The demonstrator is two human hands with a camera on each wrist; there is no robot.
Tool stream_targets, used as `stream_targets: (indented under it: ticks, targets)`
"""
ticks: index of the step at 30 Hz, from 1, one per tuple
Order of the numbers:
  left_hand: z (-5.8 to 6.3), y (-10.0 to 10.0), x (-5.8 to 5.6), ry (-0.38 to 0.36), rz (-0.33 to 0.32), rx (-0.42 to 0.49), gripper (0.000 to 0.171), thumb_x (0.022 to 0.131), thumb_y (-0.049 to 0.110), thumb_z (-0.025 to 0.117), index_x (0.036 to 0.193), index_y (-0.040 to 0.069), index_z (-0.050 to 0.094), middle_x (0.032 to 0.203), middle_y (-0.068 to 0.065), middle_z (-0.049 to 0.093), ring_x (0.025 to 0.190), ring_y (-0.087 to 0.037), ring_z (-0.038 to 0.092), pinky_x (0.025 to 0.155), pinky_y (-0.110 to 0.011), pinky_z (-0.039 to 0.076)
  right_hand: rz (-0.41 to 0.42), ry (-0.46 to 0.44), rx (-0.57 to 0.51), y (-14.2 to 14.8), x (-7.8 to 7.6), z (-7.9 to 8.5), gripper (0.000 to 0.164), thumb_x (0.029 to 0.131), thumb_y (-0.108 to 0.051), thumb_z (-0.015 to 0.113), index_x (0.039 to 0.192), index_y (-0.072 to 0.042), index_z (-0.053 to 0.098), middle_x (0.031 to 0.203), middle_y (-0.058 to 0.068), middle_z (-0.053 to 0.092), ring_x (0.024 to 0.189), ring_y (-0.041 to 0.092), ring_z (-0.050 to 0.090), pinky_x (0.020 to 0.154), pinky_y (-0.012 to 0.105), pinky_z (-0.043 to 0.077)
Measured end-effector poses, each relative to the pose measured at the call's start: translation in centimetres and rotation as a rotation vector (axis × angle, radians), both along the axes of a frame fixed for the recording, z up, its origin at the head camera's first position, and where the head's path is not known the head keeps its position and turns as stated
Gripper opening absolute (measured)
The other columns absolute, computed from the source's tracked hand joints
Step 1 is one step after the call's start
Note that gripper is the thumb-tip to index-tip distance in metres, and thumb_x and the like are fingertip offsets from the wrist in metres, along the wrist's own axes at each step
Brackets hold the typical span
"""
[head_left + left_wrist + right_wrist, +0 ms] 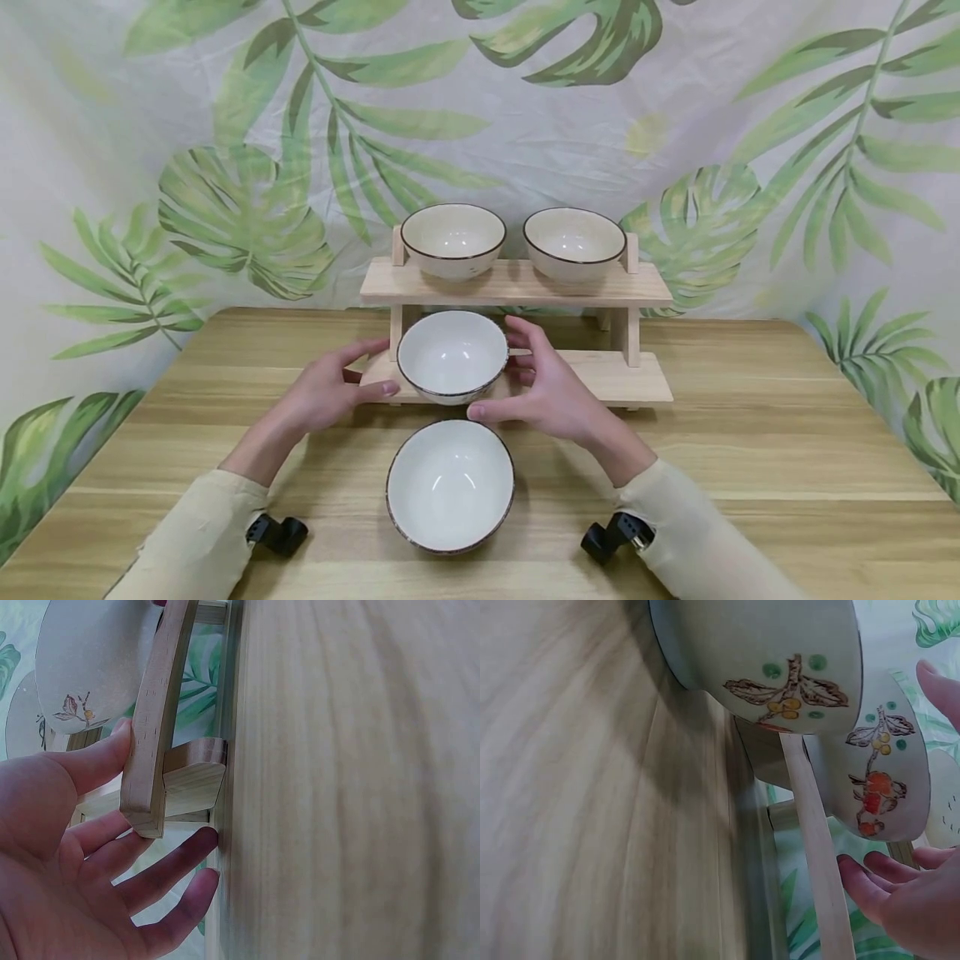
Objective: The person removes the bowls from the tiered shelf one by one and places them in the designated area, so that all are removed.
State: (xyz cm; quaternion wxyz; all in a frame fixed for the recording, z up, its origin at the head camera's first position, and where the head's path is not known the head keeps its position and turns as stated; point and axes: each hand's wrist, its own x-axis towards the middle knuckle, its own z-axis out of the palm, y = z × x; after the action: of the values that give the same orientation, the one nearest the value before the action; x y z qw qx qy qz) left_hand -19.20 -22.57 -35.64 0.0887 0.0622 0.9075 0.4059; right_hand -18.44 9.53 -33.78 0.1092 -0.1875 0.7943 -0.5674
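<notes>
Glossy round bowl (pixel 453 354) (wooden shelf (pixel 626 379))

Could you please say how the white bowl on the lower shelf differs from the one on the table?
The glossy white, round shelf bowl stands on the lower wooden shelf, between the left hand and right hand; the glossy white, round table bowl stands on the wood-grain table. In the head view, the shelf bowl looks smaller, the table bowl larger. Both have dark rims and painted sprigs outside.

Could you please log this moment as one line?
left hand: touching pale wooden two-tier stand; right hand: beside lower-shelf round white ceramic bowl; upper shelf: two similar bowls
</notes>
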Motion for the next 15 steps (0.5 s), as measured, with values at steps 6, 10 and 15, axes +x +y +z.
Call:
stream_targets:
  ticks: [6, 10, 15]
  targets:
    - [0.1, 0.0, 0.0, -0.002, 0.003, -0.006, 0.08, 0.096, 0.042, 0.079, 0.163, 0.015, 0.044, 0.162, -0.027, 0.046, 0.132, -0.044, 0.063, 0.091, -0.041, 0.057, -0.001, 0.0, -0.009, -1.2, -0.6, -0.3, 0.126, 0.074, -0.025, 0.099, 0.169, -0.02, 0.016, 0.158, 0.005, 0.042, 0.141, 0.028, 0.051, 0.118, 0.048, 0.043]
    - [0.0, -0.1, -0.1, -0.006, 0.002, -0.016, 0.081, 0.096, 0.044, 0.079, 0.163, 0.018, 0.044, 0.163, -0.026, 0.044, 0.134, -0.045, 0.062, 0.095, -0.045, 0.057, 0.007, -0.019, -0.038, -2.0, -0.7, -0.3, 0.129, 0.074, -0.023, 0.099, 0.17, -0.02, 0.013, 0.16, 0.005, 0.042, 0.141, 0.025, 0.054, 0.12, 0.047, 0.042]
    - [-0.1, -0.1, -0.2, -0.008, 0.003, -0.025, 0.081, 0.095, 0.047, 0.079, 0.163, 0.02, 0.044, 0.165, -0.026, 0.042, 0.135, -0.047, 0.06, 0.098, -0.049, 0.056, -0.011, -0.042, -0.048, -2.7, -0.8, -0.4, 0.13, 0.073, -0.024, 0.1, 0.169, -0.021, 0.012, 0.158, 0.006, 0.046, 0.135, 0.023, 0.061, 0.118, 0.047, 0.045]
